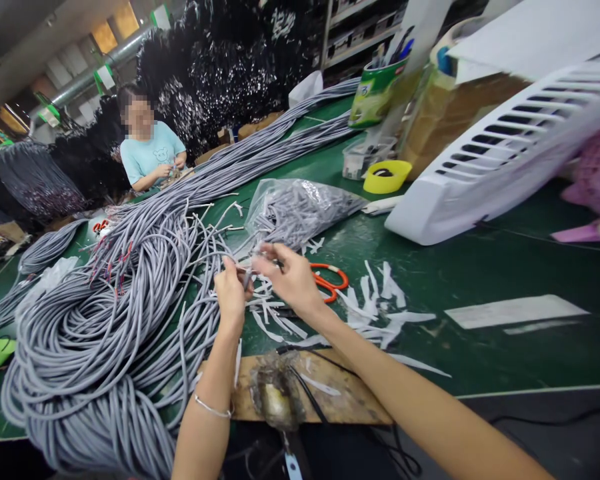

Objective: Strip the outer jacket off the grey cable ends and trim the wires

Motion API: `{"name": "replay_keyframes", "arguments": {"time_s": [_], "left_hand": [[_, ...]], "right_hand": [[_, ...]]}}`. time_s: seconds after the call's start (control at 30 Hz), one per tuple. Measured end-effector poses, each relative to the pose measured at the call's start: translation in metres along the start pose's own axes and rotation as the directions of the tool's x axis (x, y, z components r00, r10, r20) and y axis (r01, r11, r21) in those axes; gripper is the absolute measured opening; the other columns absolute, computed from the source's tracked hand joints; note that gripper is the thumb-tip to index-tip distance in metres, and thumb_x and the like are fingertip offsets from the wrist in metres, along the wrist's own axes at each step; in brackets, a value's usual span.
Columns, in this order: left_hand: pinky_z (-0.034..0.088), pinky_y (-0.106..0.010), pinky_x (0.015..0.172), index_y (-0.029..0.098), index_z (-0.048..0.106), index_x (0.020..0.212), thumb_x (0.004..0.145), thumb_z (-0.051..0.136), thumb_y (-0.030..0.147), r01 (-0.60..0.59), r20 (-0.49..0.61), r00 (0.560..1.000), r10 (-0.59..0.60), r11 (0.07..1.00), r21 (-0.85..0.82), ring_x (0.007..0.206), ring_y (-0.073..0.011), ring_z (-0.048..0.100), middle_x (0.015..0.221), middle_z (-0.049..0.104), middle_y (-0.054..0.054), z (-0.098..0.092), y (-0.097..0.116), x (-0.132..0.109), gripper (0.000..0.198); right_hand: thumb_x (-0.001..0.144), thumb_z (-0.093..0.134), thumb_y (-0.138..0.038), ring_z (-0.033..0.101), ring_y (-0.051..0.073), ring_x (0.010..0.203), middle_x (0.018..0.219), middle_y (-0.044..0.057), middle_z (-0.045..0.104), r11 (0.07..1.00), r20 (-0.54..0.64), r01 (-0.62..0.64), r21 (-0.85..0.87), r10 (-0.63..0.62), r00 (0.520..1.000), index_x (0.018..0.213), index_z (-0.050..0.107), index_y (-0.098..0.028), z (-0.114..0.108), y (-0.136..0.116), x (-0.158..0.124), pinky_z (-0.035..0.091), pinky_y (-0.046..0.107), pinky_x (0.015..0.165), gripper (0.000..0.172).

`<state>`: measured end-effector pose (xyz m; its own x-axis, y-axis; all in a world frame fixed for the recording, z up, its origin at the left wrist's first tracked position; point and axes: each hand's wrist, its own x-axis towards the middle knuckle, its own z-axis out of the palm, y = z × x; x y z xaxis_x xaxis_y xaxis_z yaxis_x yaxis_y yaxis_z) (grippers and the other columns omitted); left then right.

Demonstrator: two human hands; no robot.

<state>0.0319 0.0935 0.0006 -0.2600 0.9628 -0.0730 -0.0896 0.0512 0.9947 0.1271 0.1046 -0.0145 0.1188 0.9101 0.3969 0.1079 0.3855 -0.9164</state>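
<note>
My left hand [231, 291] is closed around a grey cable [247, 275] near its end, out over the middle of the bench. Close beside it, my right hand [293, 280] has its thumb and fingers at the cable's end. Its fingertips are smeared by motion, so I cannot tell whether they grip anything. Orange-handled scissors [336, 283] lie just right of my right hand, their blades partly hidden. Around and below both hands are torn white strips [380, 293]. A clear plastic bag [300, 210] full of short grey pieces lies just beyond my hands.
Coiled grey cables [95, 333] heap up at left. A wooden board [340, 393] with a soldering-pot-like metal device [277, 400] sits at the front edge. At right stand a white slatted casing [505, 147], a yellow tape ring [387, 177] and a green can [375, 93]. Across the bench sits another person [153, 153].
</note>
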Motion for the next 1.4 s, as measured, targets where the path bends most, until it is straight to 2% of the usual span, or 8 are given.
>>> {"name": "replay_keyframes", "arguments": {"time_s": [0.23, 0.33, 0.47, 0.53, 0.63, 0.73, 0.87, 1.4], "left_hand": [[0.019, -0.017, 0.037, 0.010, 0.059, 0.061, 0.054, 0.071, 0.051, -0.027, 0.292, 0.954, 0.065, 0.991, -0.132, 0.037, -0.0015, 0.032, 0.048, 0.049, 0.002, -0.005, 0.011, -0.003, 0.043], [0.019, -0.017, 0.037, 0.009, 0.064, 0.064, 0.049, 0.075, 0.045, -0.096, 0.266, 0.954, 0.138, 0.981, -0.167, 0.036, -0.0006, 0.030, 0.046, 0.048, 0.003, -0.006, 0.013, -0.004, 0.041], [0.021, -0.018, 0.037, 0.011, 0.066, 0.064, 0.053, 0.074, 0.043, -0.236, 0.191, 0.946, 0.262, 0.960, -0.151, 0.037, -0.0031, 0.034, 0.047, 0.050, 0.003, -0.013, 0.012, -0.004, 0.035], [0.028, -0.019, 0.042, 0.013, 0.067, 0.065, 0.059, 0.072, 0.035, -0.381, 0.157, 0.910, 0.384, 0.923, -0.048, 0.045, -0.0059, 0.041, 0.052, 0.053, 0.002, -0.019, 0.014, -0.005, 0.023], [0.035, -0.021, 0.052, 0.015, 0.067, 0.070, 0.069, 0.064, 0.022, -0.597, 0.096, 0.799, 0.594, 0.763, 0.248, 0.057, -0.0097, 0.049, 0.061, 0.057, 0.000, -0.029, 0.019, -0.008, 0.007], [0.036, -0.020, 0.054, 0.015, 0.064, 0.072, 0.074, 0.060, 0.018, -0.643, 0.089, 0.725, 0.683, 0.625, 0.443, 0.059, -0.0102, 0.050, 0.063, 0.057, 0.000, -0.034, 0.023, -0.011, 0.006], [0.036, -0.020, 0.053, 0.015, 0.061, 0.072, 0.075, 0.058, 0.016, -0.694, 0.175, 0.668, 0.723, 0.520, 0.498, 0.056, -0.0097, 0.048, 0.063, 0.055, 0.001, -0.032, 0.022, -0.012, 0.004], [0.038, -0.021, 0.053, 0.014, 0.063, 0.071, 0.076, 0.056, 0.011, -0.758, 0.314, 0.544, 0.778, 0.296, 0.581, 0.054, -0.0104, 0.048, 0.059, 0.054, 0.000, -0.025, 0.017, -0.013, 0.009]], "right_hand": [[0.076, 0.047, -0.053, 0.049, 0.014, 0.051, 0.052, 0.001, 0.053, 0.998, -0.033, -0.019, 0.062, 0.021, 0.999, 0.054, 0.053, -0.017, 0.000, -0.004, 0.001, 0.038, 0.025, 0.050, 0.043], [0.073, 0.046, -0.060, 0.042, 0.011, 0.045, 0.047, -0.001, 0.046, 0.978, -0.017, -0.088, 0.187, 0.093, 0.996, 0.052, 0.050, -0.018, 0.002, -0.003, 0.004, 0.033, 0.024, 0.043, 0.048], [0.066, 0.045, -0.070, 0.024, 0.007, 0.034, 0.043, -0.006, 0.034, 0.875, 0.091, -0.338, 0.346, 0.328, 0.940, 0.057, 0.048, -0.019, 0.001, 0.002, 0.009, 0.020, 0.023, 0.034, 0.052], [0.067, 0.045, -0.069, 0.025, 0.008, 0.034, 0.043, -0.007, 0.033, 0.890, 0.014, -0.350, 0.293, 0.362, 0.932, 0.062, 0.049, -0.019, -0.003, 0.005, 0.012, 0.020, 0.022, 0.035, 0.050], [0.076, 0.043, -0.056, 0.039, 0.011, 0.042, 0.047, -0.003, 0.045, 0.989, -0.089, -0.150, -0.008, 0.148, 0.985, 0.068, 0.053, -0.020, -0.007, 0.005, 0.011, 0.027, 0.023, 0.043, 0.038], [0.084, 0.039, -0.040, 0.047, 0.013, 0.049, 0.054, 0.000, 0.055, 0.958, 0.010, 0.099, -0.271, -0.100, 0.995, 0.067, 0.054, -0.020, -0.006, -0.003, 0.000, 0.028, 0.024, 0.049, 0.030], [0.087, 0.041, -0.031, 0.049, 0.011, 0.051, 0.059, 0.001, 0.058, 0.904, 0.051, 0.301, -0.303, -0.300, 0.953, 0.067, 0.055, -0.018, -0.002, -0.010, -0.011, 0.031, 0.023, 0.051, 0.028], [0.088, 0.043, -0.027, 0.045, 0.009, 0.045, 0.053, -0.001, 0.054, 0.874, 0.028, 0.368, -0.316, -0.379, 0.925, 0.062, 0.055, -0.016, -0.004, -0.011, -0.010, 0.032, 0.021, 0.047, 0.030]]}}
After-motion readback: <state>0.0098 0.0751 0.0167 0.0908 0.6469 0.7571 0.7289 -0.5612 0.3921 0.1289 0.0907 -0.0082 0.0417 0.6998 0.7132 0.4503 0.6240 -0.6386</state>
